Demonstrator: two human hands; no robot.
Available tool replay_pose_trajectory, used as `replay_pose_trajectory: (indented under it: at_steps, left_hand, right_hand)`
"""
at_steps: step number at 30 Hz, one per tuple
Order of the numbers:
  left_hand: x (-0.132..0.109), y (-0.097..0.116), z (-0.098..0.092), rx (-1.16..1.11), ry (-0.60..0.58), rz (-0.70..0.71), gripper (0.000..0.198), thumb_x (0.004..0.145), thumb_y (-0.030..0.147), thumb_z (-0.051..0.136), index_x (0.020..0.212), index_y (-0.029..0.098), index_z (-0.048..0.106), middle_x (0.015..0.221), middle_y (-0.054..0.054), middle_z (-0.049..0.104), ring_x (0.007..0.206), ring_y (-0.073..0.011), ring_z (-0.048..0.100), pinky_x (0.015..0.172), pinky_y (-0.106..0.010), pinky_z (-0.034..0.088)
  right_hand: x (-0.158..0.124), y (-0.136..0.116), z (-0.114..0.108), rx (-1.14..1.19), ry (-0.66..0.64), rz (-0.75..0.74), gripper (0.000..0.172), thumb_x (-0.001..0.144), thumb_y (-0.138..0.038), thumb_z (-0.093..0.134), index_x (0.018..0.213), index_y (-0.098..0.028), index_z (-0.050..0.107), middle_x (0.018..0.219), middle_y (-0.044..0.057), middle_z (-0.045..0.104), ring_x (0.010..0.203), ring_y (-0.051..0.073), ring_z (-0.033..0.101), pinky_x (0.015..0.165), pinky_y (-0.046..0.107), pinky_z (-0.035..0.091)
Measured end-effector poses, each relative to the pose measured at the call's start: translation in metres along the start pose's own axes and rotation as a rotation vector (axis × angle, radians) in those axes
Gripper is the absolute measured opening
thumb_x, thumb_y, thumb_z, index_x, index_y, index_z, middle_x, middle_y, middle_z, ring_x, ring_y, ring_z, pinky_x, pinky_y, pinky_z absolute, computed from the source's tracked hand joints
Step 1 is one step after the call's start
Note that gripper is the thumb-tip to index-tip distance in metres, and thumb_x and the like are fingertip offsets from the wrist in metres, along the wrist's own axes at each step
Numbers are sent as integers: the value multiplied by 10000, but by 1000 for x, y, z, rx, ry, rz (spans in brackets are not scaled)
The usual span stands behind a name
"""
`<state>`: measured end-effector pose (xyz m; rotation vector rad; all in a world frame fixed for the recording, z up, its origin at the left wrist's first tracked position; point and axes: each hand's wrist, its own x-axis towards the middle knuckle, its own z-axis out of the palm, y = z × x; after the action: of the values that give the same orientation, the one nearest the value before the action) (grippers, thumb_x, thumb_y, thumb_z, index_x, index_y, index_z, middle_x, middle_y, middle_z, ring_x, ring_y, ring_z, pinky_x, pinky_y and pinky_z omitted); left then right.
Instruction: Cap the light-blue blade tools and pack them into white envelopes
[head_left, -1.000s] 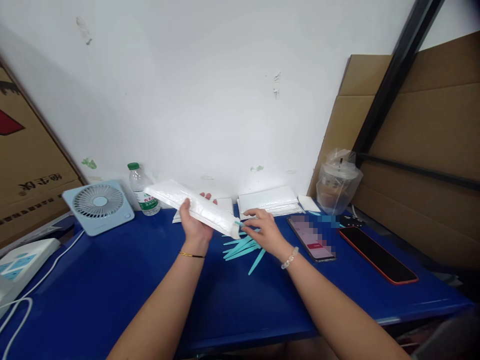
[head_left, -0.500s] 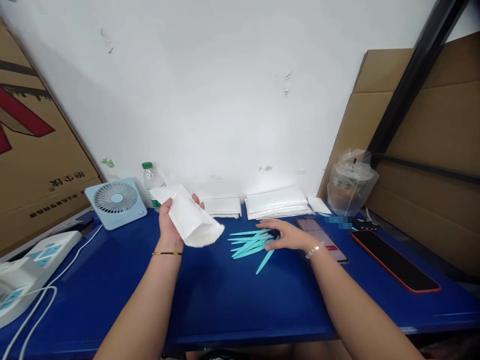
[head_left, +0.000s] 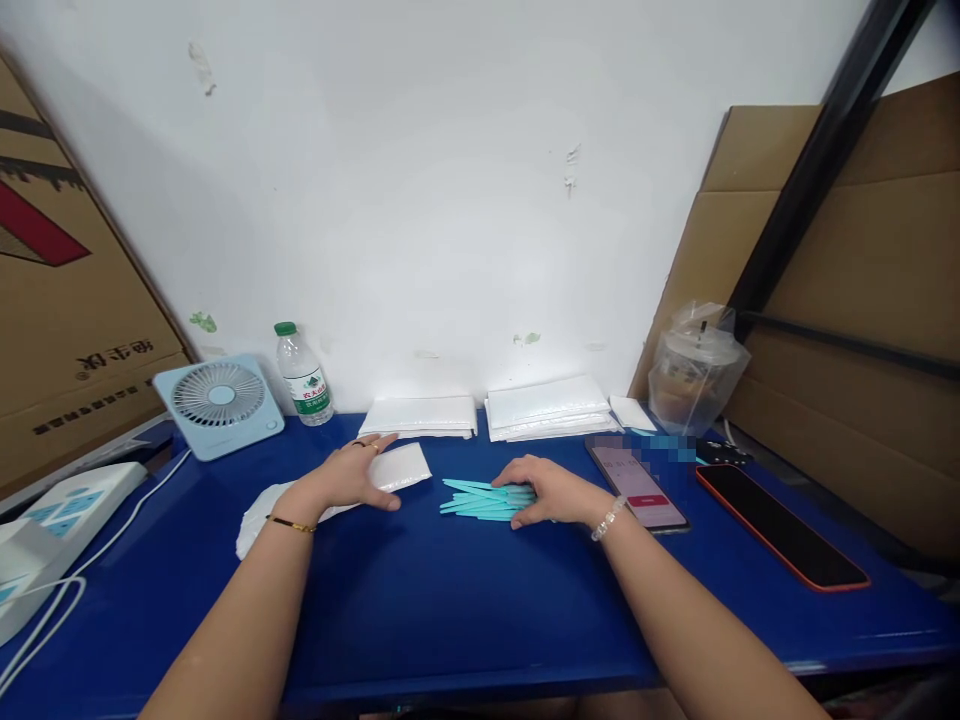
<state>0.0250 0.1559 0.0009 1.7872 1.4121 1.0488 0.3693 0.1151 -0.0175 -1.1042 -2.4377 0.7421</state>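
A white padded envelope (head_left: 405, 466) lies flat on the table in the head view, slanting up to the right. Over its middle is my left hand (head_left: 352, 475), fingers spread and thumb stretched out. To its right lies a bundle of several thin, tapered teal plastic sticks (head_left: 472, 502), mostly lined up side by side. My right hand (head_left: 544, 490) has its fingers and thumb curled round the right end of this bundle, hiding those ends.
Two stacks of white padded envelopes (head_left: 420, 415) stand by the wall. A water bottle (head_left: 306, 380) and a blue fan (head_left: 221, 405) are at left, above a power strip (head_left: 82, 510). Phones (head_left: 784, 525) and a bagged drink cup (head_left: 694, 370) are at right on the blue table (head_left: 465, 620).
The envelope that my left hand held up now lies on the table, and that hand has opened. My right hand has gathered the scattered sticks into a tighter bundle.
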Motion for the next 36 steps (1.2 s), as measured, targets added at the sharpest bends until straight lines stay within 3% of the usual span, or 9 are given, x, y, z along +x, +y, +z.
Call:
replay_pose_trajectory:
  at_steps: [2, 4, 7, 12, 16, 21, 24, 29, 36]
  left_hand:
    - [1, 16, 26, -90, -183, 80, 566, 383, 201, 815, 931, 267, 690, 1095, -74, 657, 1070, -299, 566, 904, -317, 414]
    - [5, 31, 57, -145, -301, 203, 413, 485, 247, 787, 888, 269, 702, 991, -62, 684, 947, -268, 615, 799, -284, 455]
    - [12, 39, 97, 28, -430, 329, 234, 549, 272, 752, 777, 247, 704, 756, -27, 668, 682, -197, 606, 609, -244, 440]
    - [20, 28, 116, 207, -675, 194, 170, 640, 337, 661, 748, 205, 666, 626, 7, 597, 547, -133, 515, 477, -219, 356]
    - [24, 25, 111, 126, -649, 133, 240, 672, 392, 635, 770, 174, 660, 664, -12, 615, 592, -133, 524, 516, -224, 375]
    - [34, 28, 111, 107, -477, 80, 247, 649, 402, 640, 696, 161, 664, 641, -22, 619, 598, -142, 529, 546, -242, 381]
    - [36, 28, 113, 30, -424, 61, 243, 640, 392, 647, 691, 155, 665, 614, -13, 610, 568, -130, 513, 537, -241, 370]
    - [34, 23, 113, -105, -372, 5, 223, 623, 360, 672, 702, 152, 669, 636, -21, 634, 575, -128, 524, 555, -244, 378]
    - [33, 17, 122, -75, -404, 13, 244, 650, 380, 657, 720, 147, 666, 613, -7, 597, 553, -114, 485, 537, -237, 352]
  right_hand:
    - [-1, 0, -1, 33, 12, 18, 555, 620, -397, 755, 1146, -282, 619, 1071, 42, 618, 942, 226, 547, 773, 310, 434]
    - [-2, 4, -3, 49, 61, 45, 420, 699, -395, 689, 1095, -262, 640, 1027, 43, 618, 875, 199, 560, 729, 291, 442]
    - [-1, 15, -3, 28, 130, 92, 193, 772, -353, 604, 869, -212, 691, 881, 35, 613, 748, 159, 553, 661, 266, 434]
    - [3, 30, 1, 109, 144, 168, 169, 704, -329, 661, 764, -172, 678, 755, 14, 604, 637, 122, 527, 560, 227, 403]
    - [5, 41, -1, 307, 91, 242, 213, 699, -361, 664, 735, -152, 672, 641, -1, 610, 574, 107, 516, 546, 222, 396]
    - [5, 50, -7, 376, 224, 311, 241, 710, -390, 653, 738, -151, 666, 663, -1, 625, 593, 110, 523, 587, 239, 409]
    - [8, 47, -5, 449, 251, 258, 269, 747, -413, 621, 830, -162, 668, 714, 7, 640, 640, 120, 548, 611, 242, 424]
    - [11, 47, -2, 517, 328, 273, 239, 728, -380, 643, 726, -143, 678, 652, 14, 635, 615, 117, 547, 610, 241, 422]
    - [12, 48, -2, 687, 371, 296, 257, 678, -338, 702, 851, -150, 678, 693, 13, 659, 569, 88, 529, 557, 221, 402]
